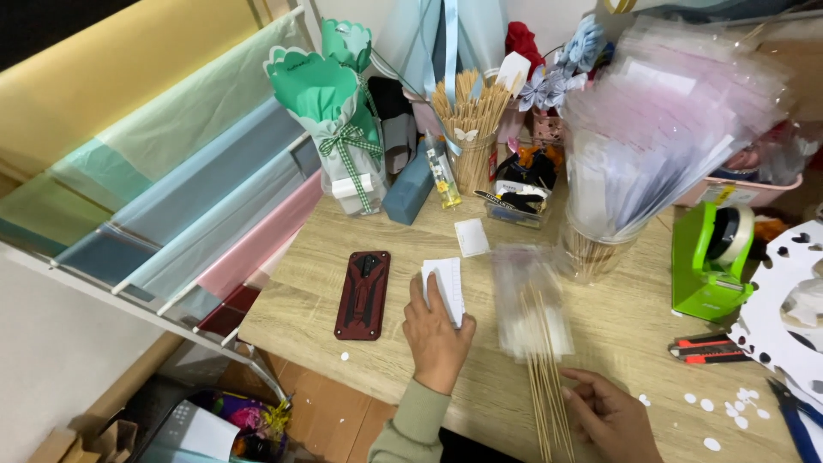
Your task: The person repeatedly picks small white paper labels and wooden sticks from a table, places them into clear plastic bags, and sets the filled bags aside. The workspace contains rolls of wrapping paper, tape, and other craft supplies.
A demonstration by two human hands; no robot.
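Note:
My left hand (435, 337) rests on the wooden desk (626, 321) with its fingers on a small white folded card (447, 287). My right hand (610, 415) is at the lower edge, gripping the lower ends of a bundle of thin wooden skewers (542, 369). The skewers point away from me into a clear plastic sleeve (529, 296) lying flat on the desk. A red and black phone (363, 294) lies face down just left of my left hand.
A green tape dispenser (711, 257) stands at right, with a red utility knife (710, 350) and white punched paper (784, 309) near it. A jar of clear sleeves (617, 171), a cup of sticks (471, 129) and a green wrapped bouquet (339, 120) line the back. Coloured paper rolls (189, 189) hang at left.

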